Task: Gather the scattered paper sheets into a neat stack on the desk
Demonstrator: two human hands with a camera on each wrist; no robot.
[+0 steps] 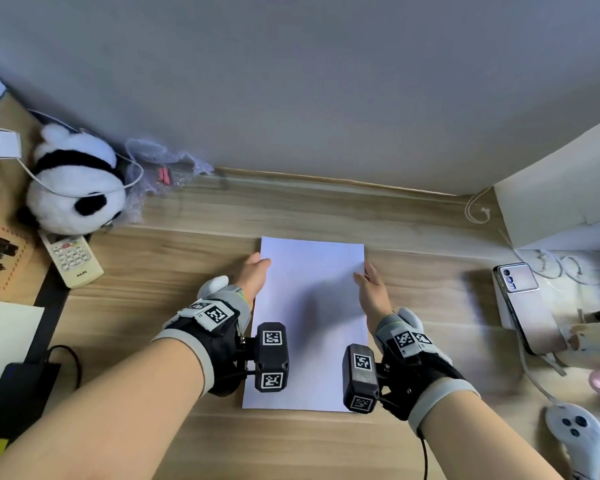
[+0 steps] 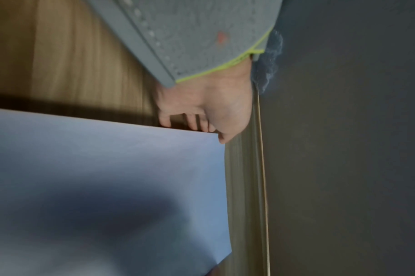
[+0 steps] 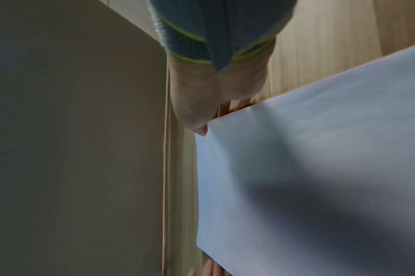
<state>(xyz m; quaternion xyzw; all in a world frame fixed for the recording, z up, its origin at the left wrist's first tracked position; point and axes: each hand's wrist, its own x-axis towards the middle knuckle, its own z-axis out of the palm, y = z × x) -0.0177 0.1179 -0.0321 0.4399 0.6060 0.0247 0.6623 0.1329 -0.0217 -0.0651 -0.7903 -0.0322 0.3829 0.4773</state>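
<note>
Near edge of the desk (image 1: pixel 125 271): both forearms come in from the bottom, each wrist wearing a black strap with a marker-tagged camera block. Game controller (image 1: pixel 574 433) sits at the near right corner, black power adapter (image 1: pixel 18 389) at the near left beside a white sheet.

Middle of the desk – paper stack (image 1: pixel 312 320) lies portrait, long sides running near to far, edges looking flush; how many sheets cannot be told. Left hand (image 1: pixel 255 275) is at the stack's left long edge near the far corner, thumb on top, fingers (image 2: pixel 165 119) extended down at the edge with their tips hidden behind it – pinching or just pressing, cannot tell. Right hand (image 1: pixel 369 284) mirrors it on the right long edge near the far right corner, thumb tip at the corner, fingers (image 3: pixel 243 102) going behind the sheet edge; again cannot tell if it grips. The stack looks slightly raised off the wood at the far end in the wrist views; blurred.

Right edge: smartphone (image 1: pixel 527 306) face down on a white box, cables beside it. Left edge: white remote control (image 1: pixel 71 259), then a plush panda (image 1: pixel 73 181) further back with a white cord over it. Far edge, against the grey wall: crumpled bubble wrap (image 1: pixel 167 168) toward the left, a white cardboard box (image 1: pixel 561 188) at the far right corner.
</note>
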